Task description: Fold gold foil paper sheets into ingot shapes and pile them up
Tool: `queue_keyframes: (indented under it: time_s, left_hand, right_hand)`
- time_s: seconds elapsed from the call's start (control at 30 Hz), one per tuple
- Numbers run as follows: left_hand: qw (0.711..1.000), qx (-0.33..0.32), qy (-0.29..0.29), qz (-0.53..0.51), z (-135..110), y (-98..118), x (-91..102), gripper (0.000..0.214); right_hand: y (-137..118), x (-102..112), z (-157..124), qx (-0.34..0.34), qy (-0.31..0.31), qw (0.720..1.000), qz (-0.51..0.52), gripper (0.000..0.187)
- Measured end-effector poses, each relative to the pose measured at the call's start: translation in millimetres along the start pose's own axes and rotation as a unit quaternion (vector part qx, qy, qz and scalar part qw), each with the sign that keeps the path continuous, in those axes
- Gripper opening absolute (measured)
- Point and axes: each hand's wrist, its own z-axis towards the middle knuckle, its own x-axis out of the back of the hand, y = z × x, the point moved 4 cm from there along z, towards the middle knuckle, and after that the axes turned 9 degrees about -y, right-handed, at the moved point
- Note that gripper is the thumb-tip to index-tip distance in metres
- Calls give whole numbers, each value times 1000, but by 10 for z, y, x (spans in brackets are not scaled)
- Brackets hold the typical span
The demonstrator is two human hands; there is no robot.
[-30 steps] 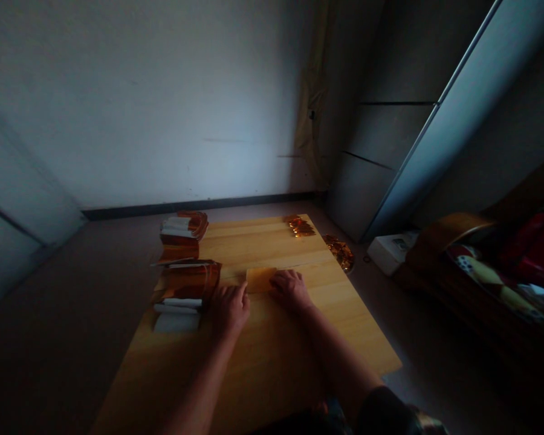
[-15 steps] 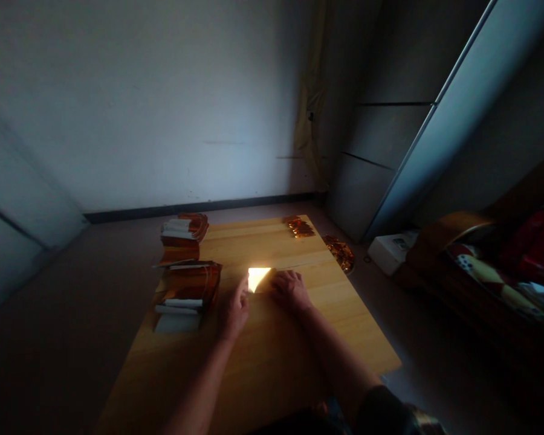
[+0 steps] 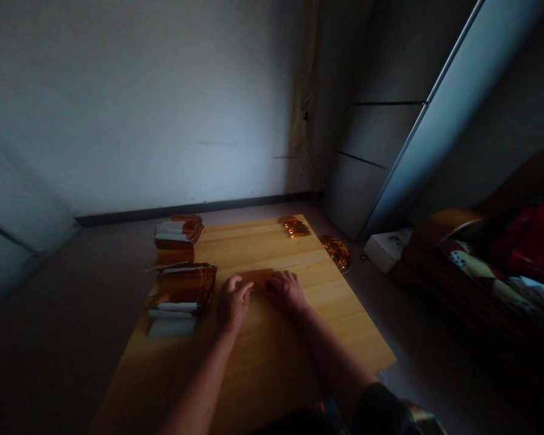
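Observation:
A small gold foil sheet [image 3: 258, 278] lies on the wooden table [image 3: 263, 356], half covered by my hands. My left hand [image 3: 233, 303] rests on its left end, fingers curled and pressing down on the foil. On the sheet's right end lies my right hand [image 3: 284, 291], fingers bent and holding it against the table. Both forearms reach in from the bottom of the view.
Stacks of gold and white foil sheets [image 3: 181, 290] sit at the table's left edge, with another stack [image 3: 178, 232] behind. Folded gold pieces [image 3: 294, 226] lie at the far right corner, more on the floor [image 3: 338, 252]. A white box [image 3: 385, 248] and wooden furniture stand right.
The foil sheet caught the light half a second ago and is dark again. My left hand has slid right onto the sheet. The view has shifted slightly.

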Motion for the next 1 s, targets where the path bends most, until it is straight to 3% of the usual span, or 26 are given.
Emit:
queue_keyframes:
  time_s: [0.1,0.23,0.3,0.43,0.57,0.8,1.0]
  left_hand:
    - [999,-20,13,26,-20,57,62,22]
    - [997,-71,-39,12,0,121,59,19]
    - [995,-68,-59,-32,22,95,35,21]
    - [990,-7,-82,-117,76,-5,1,20]
    - [984,60,-94,-139,137,-50,20,20]
    - [988,116,-69,-76,174,-29,29,22]
    - [978,185,-91,-35,161,12,22,35]
  right_hand:
    - [-46,19,-3,18,10,1000,-15,23]
    - [-71,-16,5,40,0,999,-21,20]
    - [-48,-39,15,38,-6,999,-14,19]
    - [33,-44,80,30,-8,999,10,17]
    - [134,-14,219,-5,-26,999,41,17]
    - [207,13,399,-83,-22,994,69,19]
    - [168,-30,402,-143,-6,989,32,21]
